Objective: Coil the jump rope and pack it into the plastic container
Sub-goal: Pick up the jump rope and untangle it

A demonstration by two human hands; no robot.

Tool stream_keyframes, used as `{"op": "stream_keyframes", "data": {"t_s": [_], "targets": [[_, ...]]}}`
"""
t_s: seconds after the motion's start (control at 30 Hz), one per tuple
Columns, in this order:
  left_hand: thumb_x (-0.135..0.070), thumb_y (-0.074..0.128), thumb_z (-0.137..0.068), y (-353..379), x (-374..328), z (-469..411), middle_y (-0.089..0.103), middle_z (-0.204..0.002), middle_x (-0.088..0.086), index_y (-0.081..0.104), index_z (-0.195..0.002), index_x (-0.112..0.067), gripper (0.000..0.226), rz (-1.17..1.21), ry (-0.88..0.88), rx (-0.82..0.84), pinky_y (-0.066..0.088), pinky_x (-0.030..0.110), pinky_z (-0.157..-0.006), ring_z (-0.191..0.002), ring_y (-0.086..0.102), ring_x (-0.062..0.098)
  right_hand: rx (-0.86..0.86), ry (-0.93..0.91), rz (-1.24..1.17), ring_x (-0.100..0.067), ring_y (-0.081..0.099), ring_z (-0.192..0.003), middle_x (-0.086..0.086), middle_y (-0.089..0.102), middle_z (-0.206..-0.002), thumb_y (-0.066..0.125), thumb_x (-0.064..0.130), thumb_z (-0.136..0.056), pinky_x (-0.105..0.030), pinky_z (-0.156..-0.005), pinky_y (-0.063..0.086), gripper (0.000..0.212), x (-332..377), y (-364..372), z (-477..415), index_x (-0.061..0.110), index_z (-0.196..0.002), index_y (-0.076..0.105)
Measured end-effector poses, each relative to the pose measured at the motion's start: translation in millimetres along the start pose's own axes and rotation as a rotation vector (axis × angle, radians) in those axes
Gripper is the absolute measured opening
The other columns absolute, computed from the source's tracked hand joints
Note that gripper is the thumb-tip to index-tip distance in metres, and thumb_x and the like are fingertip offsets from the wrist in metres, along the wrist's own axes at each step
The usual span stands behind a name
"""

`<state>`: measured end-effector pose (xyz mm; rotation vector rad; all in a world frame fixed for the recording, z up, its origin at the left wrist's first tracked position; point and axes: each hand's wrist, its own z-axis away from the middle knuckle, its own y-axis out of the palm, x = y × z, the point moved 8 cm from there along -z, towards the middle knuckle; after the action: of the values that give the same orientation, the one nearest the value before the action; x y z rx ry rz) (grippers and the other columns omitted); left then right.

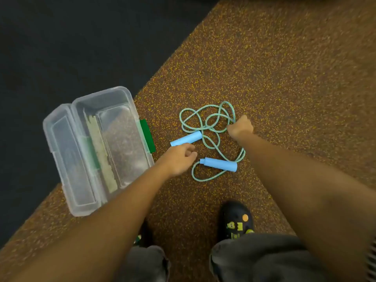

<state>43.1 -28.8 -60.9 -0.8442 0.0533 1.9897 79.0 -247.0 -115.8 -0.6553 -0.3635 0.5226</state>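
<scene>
A jump rope lies in loose tangled loops on the speckled brown floor, its teal cord (207, 121) joining two light blue handles. One handle (186, 139) lies just beyond my left hand (179, 157), whose fingers are loosely curled and hold nothing. The other handle (220, 164) lies nearer to me, between my arms. My right hand (240, 127) grips the cord at the right side of the loops. The clear plastic container (61, 143) stands open on the left, its lid folded back and a green latch (147, 135) on its right side.
The brown speckled mat borders a dark floor (61, 47) at the upper left; the container straddles that edge. My black shoes (235, 218) and grey trouser legs stand at the bottom of the view, close to the rope.
</scene>
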Motion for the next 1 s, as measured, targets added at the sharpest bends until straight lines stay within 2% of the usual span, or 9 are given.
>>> {"op": "stream_keyframes", "data": {"t_s": [0.1, 0.27, 0.37, 0.43, 0.63, 0.7, 0.8, 0.9, 1.0], "targets": [[-0.033, 0.042, -0.096, -7.0, -1.4, -7.0, 0.059, -0.12, 0.007, 0.046, -0.134, -0.017, 0.041, -0.017, 0.015, -0.019, 0.039, 0.028, -0.065, -0.087, 0.055, 0.019, 0.046, -0.008, 0.158, -0.038, 0.043, -0.124, -0.02, 0.041, -0.138, 0.049, 0.021, -0.092, -0.051, -0.103, 0.04, 0.05, -0.5, 12.4, -1.1, 0.004, -0.137, 0.033], [-0.031, 0.041, -0.096, -22.9, -15.8, -5.5, 0.057, -0.127, 0.007, 0.046, -0.135, -0.016, 0.041, -0.084, 0.058, -0.096, 0.037, 0.026, -0.072, -0.096, 0.058, 0.027, -0.039, -0.114, 0.259, -0.038, 0.05, -0.119, -0.022, 0.051, -0.131, 0.044, 0.014, -0.094, -0.042, -0.098, 0.042, 0.035, 18.3, 2.5, 13.3, -0.002, -0.124, 0.049], [-0.029, 0.041, -0.096, -31.7, -26.4, 6.8, 0.058, -0.124, 0.007, 0.048, -0.132, -0.015, 0.039, -0.098, 0.073, -0.127, 0.04, 0.026, -0.068, -0.086, 0.058, 0.023, -0.003, -0.239, 0.296, -0.037, 0.055, -0.112, -0.023, 0.055, -0.126, 0.044, 0.015, -0.095, -0.038, -0.084, 0.046, 0.032, 38.4, -7.8, 34.7, -0.004, -0.12, 0.052], [-0.028, 0.043, -0.095, -36.4, -33.6, 18.3, 0.058, -0.127, 0.008, 0.049, -0.13, -0.014, 0.038, -0.113, 0.082, -0.129, 0.047, 0.031, -0.077, -0.096, 0.06, 0.025, 0.055, -0.322, 0.308, -0.033, 0.057, -0.108, -0.022, 0.056, -0.125, 0.045, 0.02, -0.096, -0.039, -0.089, 0.048, 0.036, 52.2, -15.7, 57.5, -0.003, -0.123, 0.053], [-0.026, 0.05, -0.093, -63.7, -60.9, 68.5, 0.058, -0.129, 0.011, 0.052, -0.129, -0.01, 0.039, -0.027, 0.111, -0.249, 0.041, 0.029, -0.092, -0.115, 0.056, 0.025, 0.412, -0.394, -0.317, -0.021, 0.063, -0.077, -0.016, 0.064, -0.099, 0.053, 0.011, -0.092, -0.027, -0.063, 0.058, 0.005, 81.4, -41.5, 143.0, 0.006, -0.094, 0.056], [-0.025, 0.053, -0.092, -69.5, -74.4, 89.5, 0.058, -0.129, 0.01, 0.052, -0.129, -0.008, 0.041, 0.052, 0.15, -0.281, 0.039, 0.028, -0.095, -0.116, 0.055, 0.023, 0.497, -0.419, -0.465, -0.02, 0.063, -0.074, -0.012, 0.063, -0.087, 0.052, 0.007, -0.092, -0.024, -0.058, 0.059, 0.009, 91.5, -55.9, 176.1, 0.007, -0.083, 0.053], [-0.023, 0.058, -0.089, -67.3, -95.7, 118.0, 0.062, -0.121, 0.009, 0.055, -0.125, -0.006, 0.039, 0.117, 0.235, -0.263, 0.043, 0.032, -0.097, -0.111, 0.057, 0.021, 0.538, -0.493, -0.597, -0.021, 0.062, -0.074, -0.011, 0.06, -0.081, 0.051, 0.006, -0.092, -0.023, -0.058, 0.058, 0.013, 103.5, -81.7, 223.0, 0.006, -0.079, 0.051], [-0.022, 0.059, -0.088, -65.7, -108.6, 140.7, 0.064, -0.095, 0.008, 0.063, -0.107, -0.006, 0.025, 0.109, 0.307, -0.267, 0.044, 0.029, -0.073, -0.085, 0.057, 0.018, 0.523, -0.565, -0.662, -0.021, 0.063, -0.076, -0.01, 0.061, -0.082, 0.054, 0.009, -0.091, -0.023, -0.063, 0.059, 0.015, 111.7, -101.5, 258.6, 0.008, -0.077, 0.051], [-0.022, 0.057, -0.089, -72.8, -112.7, 156.6, 0.068, -0.096, 0.016, 0.064, -0.1, -0.005, 0.022, 0.108, 0.355, -0.335, 0.047, 0.037, -0.078, -0.083, 0.059, 0.024, 0.421, -0.606, -0.732, -0.02, 0.063, -0.076, -0.009, 0.061, -0.083, 0.055, 0.012, -0.091, -0.024, -0.063, 0.059, 0.017, 113.9, -116.9, 280.3, 0.01, -0.074, 0.051]]}}
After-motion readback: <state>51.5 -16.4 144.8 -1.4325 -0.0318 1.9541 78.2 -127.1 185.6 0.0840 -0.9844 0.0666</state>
